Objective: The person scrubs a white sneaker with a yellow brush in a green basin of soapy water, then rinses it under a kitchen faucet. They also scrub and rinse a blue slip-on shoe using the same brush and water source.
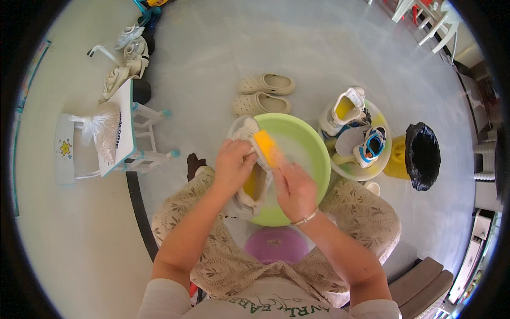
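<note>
A white sneaker (248, 124) with a yellow insole lies over the left rim of a green basin (320, 159), its toe pointing away from me. My left hand (235, 161) grips the shoe near its tongue and laces. In my right hand (295, 185) is a scrubbing brush (265, 145) with a yellow-orange back, pressed against the shoe's right side. The brush's lower end is blurred. Whitish, cloudy water shows inside the basin. My fingers hide part of the shoe's upper.
Beige clogs (265, 93) stand beyond the basin. At right, a pale tub (384, 159) holds several shoes and insoles, beside a yellow bin (396, 159) with a black liner. A purple stool (277, 245) is between my legs. A small white chair (125, 131) carrying a plastic bag stands left.
</note>
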Motion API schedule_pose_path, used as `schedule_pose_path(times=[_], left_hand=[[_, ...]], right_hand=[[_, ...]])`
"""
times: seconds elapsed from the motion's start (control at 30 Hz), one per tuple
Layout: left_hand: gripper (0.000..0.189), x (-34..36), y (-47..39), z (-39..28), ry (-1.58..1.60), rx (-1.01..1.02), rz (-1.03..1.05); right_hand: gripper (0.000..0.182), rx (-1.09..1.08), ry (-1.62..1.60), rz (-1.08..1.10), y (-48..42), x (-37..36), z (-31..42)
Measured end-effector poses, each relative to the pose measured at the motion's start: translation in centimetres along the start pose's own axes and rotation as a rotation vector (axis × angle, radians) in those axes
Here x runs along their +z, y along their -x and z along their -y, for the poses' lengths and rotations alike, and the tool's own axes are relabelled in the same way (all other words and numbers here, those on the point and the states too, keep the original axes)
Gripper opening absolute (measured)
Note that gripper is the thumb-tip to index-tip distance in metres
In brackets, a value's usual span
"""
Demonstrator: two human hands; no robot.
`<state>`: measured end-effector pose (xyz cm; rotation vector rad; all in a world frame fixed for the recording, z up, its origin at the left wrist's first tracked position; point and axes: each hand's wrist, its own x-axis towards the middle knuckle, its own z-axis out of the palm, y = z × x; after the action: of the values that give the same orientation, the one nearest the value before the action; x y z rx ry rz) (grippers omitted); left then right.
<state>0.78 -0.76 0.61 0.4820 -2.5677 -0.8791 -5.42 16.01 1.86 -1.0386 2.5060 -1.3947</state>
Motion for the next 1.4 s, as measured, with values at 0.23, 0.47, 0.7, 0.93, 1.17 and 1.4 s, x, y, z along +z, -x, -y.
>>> schedule_pose_path(times=[0.23,0.47,0.7,0.93,1.17,1.4], left_hand=[[0.017,-0.5,-0.4,-0.1,0.141,-0.114,-0.051],[0.017,0.3,0.6,0.2,0.145,-0.079,-0.002],[0.014,-0.4,-0.7,-0.4,0.168,-0.209,-0.015],[0.019,0.1,-0.2,-1.6,0.134,-0.088,0.079],[0.034,0.2,0.0,-2.2,0.167,-0.02,0.184],[0.049,-0.2,0.1,-2.4,0.052,-0.259,0.196]], right_hand=[[0.031,0.008,-0.115,-0.029,0.5,-0.4,-2.1],[0.031,-0.044,0.003,0.018,0.2,0.8,-0.1],[0.041,0.115,-0.146,-0.033,0.5,0.4,-2.2],[0.044,0.395,-0.216,0.083,-1.6,1.2,-1.3],[0.028,0.482,-0.388,0.114,-1.5,1.8,-3.4],[0.023,0.517,-0.346,0.041,-1.7,1.9,-2.8]])
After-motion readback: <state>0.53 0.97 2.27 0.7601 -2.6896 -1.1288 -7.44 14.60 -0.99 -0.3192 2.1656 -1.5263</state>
